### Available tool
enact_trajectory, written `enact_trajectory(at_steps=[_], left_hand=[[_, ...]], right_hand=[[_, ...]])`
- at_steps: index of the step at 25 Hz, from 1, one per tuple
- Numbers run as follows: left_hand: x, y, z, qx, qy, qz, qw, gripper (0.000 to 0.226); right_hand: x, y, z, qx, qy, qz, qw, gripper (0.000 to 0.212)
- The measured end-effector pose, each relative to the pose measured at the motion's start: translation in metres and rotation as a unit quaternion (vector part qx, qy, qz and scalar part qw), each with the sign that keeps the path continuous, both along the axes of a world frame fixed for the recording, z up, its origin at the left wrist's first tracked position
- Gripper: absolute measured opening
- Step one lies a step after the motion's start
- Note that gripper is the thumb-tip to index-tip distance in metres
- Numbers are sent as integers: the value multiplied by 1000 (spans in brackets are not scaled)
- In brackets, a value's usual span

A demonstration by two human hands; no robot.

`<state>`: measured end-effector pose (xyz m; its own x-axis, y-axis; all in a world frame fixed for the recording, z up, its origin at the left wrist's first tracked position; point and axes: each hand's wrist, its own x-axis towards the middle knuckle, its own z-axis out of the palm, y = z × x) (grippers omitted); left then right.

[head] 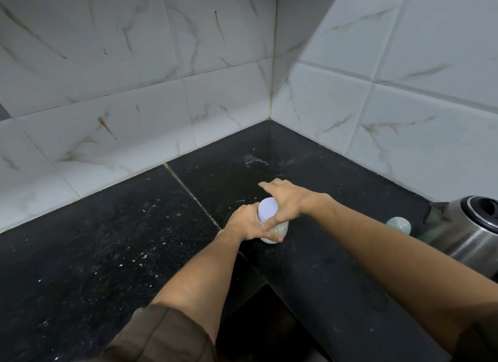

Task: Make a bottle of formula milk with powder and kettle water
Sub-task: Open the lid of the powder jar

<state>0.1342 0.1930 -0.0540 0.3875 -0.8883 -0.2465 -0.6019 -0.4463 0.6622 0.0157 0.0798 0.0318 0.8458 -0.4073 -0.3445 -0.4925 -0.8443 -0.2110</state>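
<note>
A small clear jar [280, 231] with pale powder inside and a white round lid [267, 207] stands on the black counter [107, 240] near the inner corner. My left hand [244, 223] wraps around the jar's left side. My right hand [285, 202] rests over the lid from the right, with the thumb down the jar's front and the forefinger stretched out to the far left. A steel kettle [469, 232] with a black lid stands at the right edge. Beside it sits a pale green rounded object [398, 225], possibly a bottle part.
White marble-look tiled walls [161, 92] meet in a corner behind the counter. A grout seam [188, 189] crosses the counter diagonally. White specks and a smear of powder [254, 159] lie on the black surface. The counter's front edge drops off below the jar.
</note>
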Motion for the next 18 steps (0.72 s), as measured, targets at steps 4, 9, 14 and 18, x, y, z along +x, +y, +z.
enact_trajectory(at_steps=[4,9,14,18], left_hand=[[1,-1,-2,-5,10,12,1000,86],[3,-1,-5,-21,21,2,1000,82],[7,2,-6,-10,25,-16,1000,99],[24,14,-5,43,7,-45,998,147]], right_hand=[[1,1,0,-67,16,8,998,99],[7,-13,19,2,-23,52,998,84],[4,-40,23,83,-238,-87,964,71],[-4,-63,1,102,-290,-198,931,71]])
